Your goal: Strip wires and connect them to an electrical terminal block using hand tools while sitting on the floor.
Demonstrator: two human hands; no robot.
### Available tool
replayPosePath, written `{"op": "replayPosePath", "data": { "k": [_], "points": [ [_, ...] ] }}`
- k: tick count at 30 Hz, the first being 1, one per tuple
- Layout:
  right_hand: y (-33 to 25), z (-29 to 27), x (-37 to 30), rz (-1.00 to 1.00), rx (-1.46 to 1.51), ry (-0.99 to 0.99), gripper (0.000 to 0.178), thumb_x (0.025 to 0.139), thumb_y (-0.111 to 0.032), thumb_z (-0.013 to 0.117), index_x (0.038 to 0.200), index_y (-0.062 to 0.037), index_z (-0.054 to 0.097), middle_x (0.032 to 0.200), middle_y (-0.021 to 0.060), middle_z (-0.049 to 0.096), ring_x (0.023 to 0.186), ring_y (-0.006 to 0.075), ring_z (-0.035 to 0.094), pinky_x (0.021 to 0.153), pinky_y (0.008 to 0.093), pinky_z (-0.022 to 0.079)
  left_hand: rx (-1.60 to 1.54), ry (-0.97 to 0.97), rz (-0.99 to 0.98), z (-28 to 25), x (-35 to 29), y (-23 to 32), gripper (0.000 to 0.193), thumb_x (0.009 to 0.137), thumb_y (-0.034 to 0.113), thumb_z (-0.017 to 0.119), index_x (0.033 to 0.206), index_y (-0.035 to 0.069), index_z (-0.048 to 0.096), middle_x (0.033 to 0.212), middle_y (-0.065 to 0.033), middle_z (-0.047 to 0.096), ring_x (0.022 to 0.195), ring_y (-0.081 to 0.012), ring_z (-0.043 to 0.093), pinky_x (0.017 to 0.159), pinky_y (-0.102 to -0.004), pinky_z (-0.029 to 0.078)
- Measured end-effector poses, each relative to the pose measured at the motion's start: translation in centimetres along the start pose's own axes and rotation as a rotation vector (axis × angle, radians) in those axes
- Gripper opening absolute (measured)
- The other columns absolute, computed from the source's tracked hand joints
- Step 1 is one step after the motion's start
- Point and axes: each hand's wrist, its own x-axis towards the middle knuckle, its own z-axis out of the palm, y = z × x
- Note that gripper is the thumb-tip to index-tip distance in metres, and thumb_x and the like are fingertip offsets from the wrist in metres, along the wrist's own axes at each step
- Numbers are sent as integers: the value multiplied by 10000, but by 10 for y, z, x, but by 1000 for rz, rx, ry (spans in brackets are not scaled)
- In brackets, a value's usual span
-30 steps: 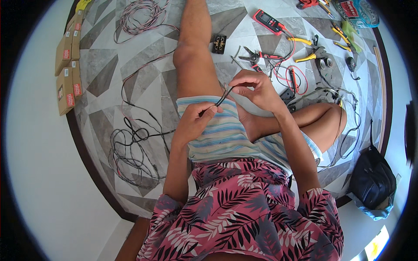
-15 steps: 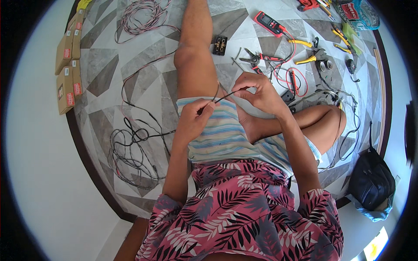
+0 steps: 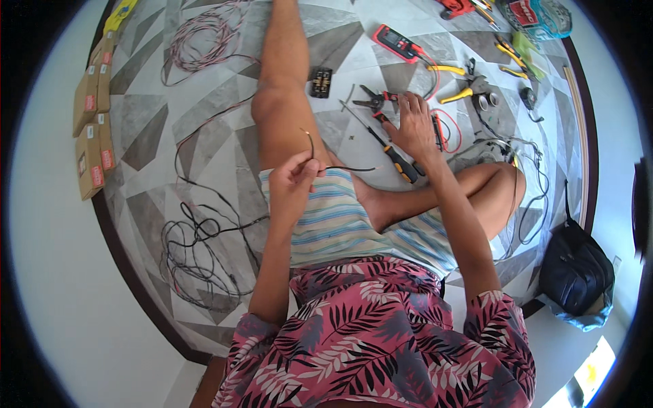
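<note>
I sit on a patterned floor with one leg stretched out and the other folded. My left hand (image 3: 294,182) pinches a short black wire (image 3: 331,165) above my thigh; one end curls upward with a bare tip, the other points right. My right hand (image 3: 413,124) is stretched out to the floor with its fingers spread. It rests over the tools there, beside red-handled pliers (image 3: 376,102) and a black and yellow screwdriver (image 3: 388,149). Nothing is gripped in it.
A red multimeter (image 3: 400,42), yellow pliers (image 3: 457,95), tape rolls (image 3: 486,101) and a small black block (image 3: 321,81) lie on the floor. Tangled black cable (image 3: 194,251) lies left, red-white wire (image 3: 204,37) far left. Cardboard boxes (image 3: 92,132) line the left edge, a black bag (image 3: 575,268) right.
My right hand has let go of the wire and reached forward to the tools on the floor. My left hand alone keeps the wire, lowered slightly.
</note>
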Motion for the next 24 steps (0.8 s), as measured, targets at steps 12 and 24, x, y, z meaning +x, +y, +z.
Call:
{"op": "replayPosePath", "data": {
  "k": [12,24],
  "points": [
    [14,11,41,-46,-195,-436,783,553,-338,822,1196,-18,512,1175,167,518,1155,331,504,1089,559,255,-142,-26,-28,-6,2,0,202,900,108,672,1051,-19,627,852,-10,641,761,-54,597,586,-177,451],
    [-14,-67,3,254,1185,281,447,730,18,448,1173,62,487,899,77,573,815,151,549,729,266,442,-1,67,-40,-4,2,2,269,956,219,608,1022,-31,682,723,48,560,641,-21,458,551,-187,373]
  ]
}}
